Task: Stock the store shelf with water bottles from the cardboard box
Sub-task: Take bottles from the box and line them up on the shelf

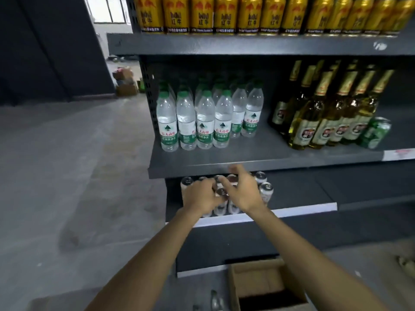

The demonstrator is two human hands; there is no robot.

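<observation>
Several clear water bottles [203, 118] with green caps and green labels stand in rows at the left of the dark middle shelf [258, 168]. My left hand [201, 195] and right hand [241, 190] hover close together just below that shelf's front edge, in front of the cans on the lower shelf. Both hands are blurred and hold nothing. The left hand's fingers are loosely curled and the right hand's are relaxed. The open cardboard box [258, 281] sits on the floor at the bottom, under my right forearm, and its inside looks dark.
Pale cans [266, 193] stand on the lower shelf behind my hands. Green-glass beer bottles [325, 113] and a green can [375, 132] fill the middle shelf's right. Gold cans [247, 14] line the top shelf. Grey floor spreads to the left, with distant boxes [125, 83].
</observation>
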